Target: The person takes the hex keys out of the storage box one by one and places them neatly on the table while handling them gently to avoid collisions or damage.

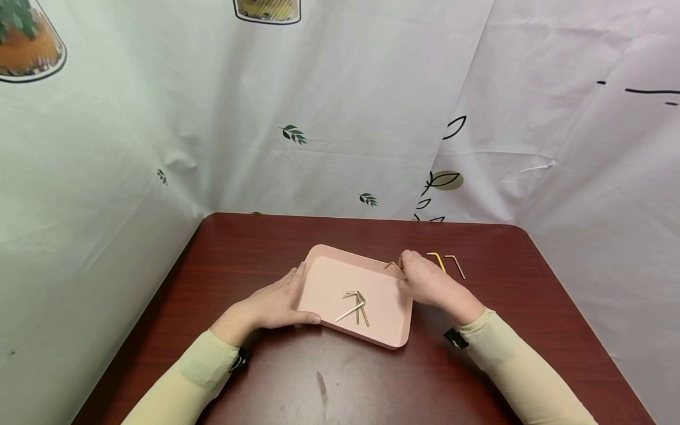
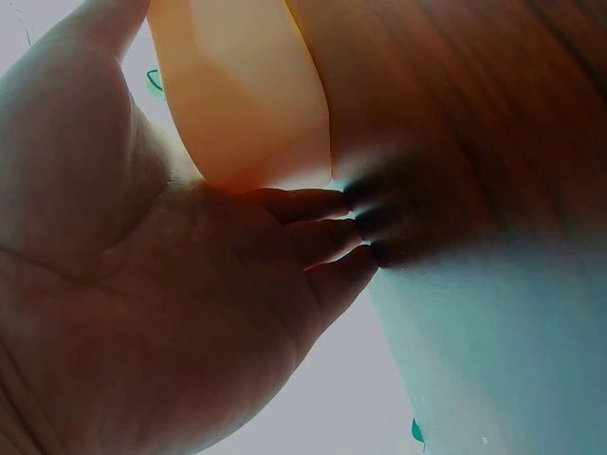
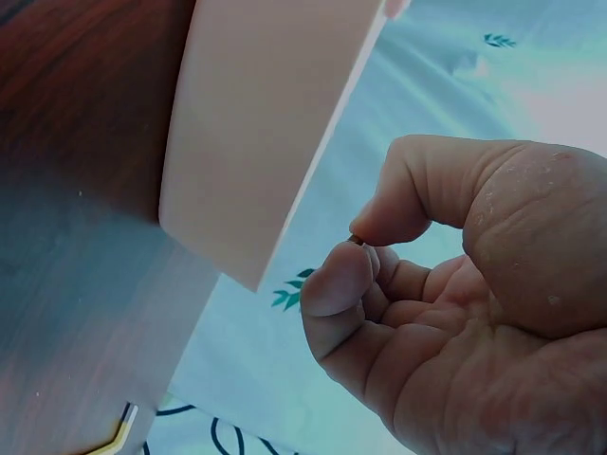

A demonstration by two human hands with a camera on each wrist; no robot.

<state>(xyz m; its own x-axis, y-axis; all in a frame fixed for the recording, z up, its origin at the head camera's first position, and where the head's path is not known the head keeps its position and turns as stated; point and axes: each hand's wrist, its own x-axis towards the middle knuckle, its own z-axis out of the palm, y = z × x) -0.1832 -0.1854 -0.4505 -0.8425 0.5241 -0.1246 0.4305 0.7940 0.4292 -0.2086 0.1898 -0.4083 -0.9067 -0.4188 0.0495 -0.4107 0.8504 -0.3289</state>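
My left hand (image 1: 276,301) rests against the left side of a shallow pink tray (image 1: 326,277), fingers extended along its outer wall and thumb at the front edge. In the left wrist view, the palm faces the tray's wall. Over the tray's right rim, my right hand (image 1: 427,282) pinches a hex key (image 1: 393,264) between thumb and forefinger. Its bent end shows past the fingers in the head view; only a small bit of it shows in the right wrist view. Several metal hex keys (image 1: 350,311) lie in a loose, crossing pile inside the tray.
Right of the tray, beyond my right hand, a yellow hex key (image 1: 438,260) and a bare metal hex key (image 1: 459,267) lie on the dark red wooden table (image 1: 255,248). White printed cloth (image 1: 340,165) hangs behind the table and along its sides.
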